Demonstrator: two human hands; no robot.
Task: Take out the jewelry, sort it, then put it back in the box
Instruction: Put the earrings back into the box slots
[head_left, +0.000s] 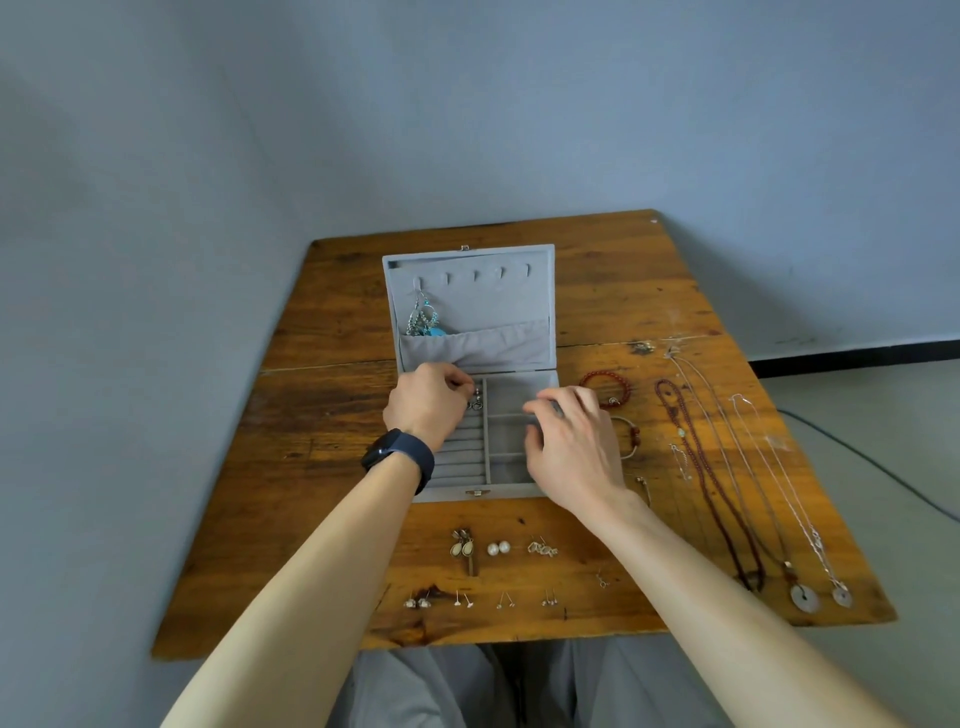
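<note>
Fingers (457, 383) of your left hand (426, 402) pinched an earring (475, 402) over the box (452, 493); earrings (498, 548) at six, necklaces (804, 597) at three o'clock waited outside.

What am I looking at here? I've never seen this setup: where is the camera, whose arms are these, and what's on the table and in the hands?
There is no machine: the two bare arms belong to a person. The single picture comes from a wide-angle camera on that person's head, looking forward and down. On the wooden table stands an open grey jewelry box, with a turquoise-and-silver piece hanging from a hook in its lid. Small earrings lie in rows near the front edge; necklaces and a red bead bracelet lie right of the box. The left hand, with a dark watch on its wrist, pinches a small silver piece over the box's ring slots. The right hand hovers over the right compartments; whether it holds anything, I cannot tell.
</note>
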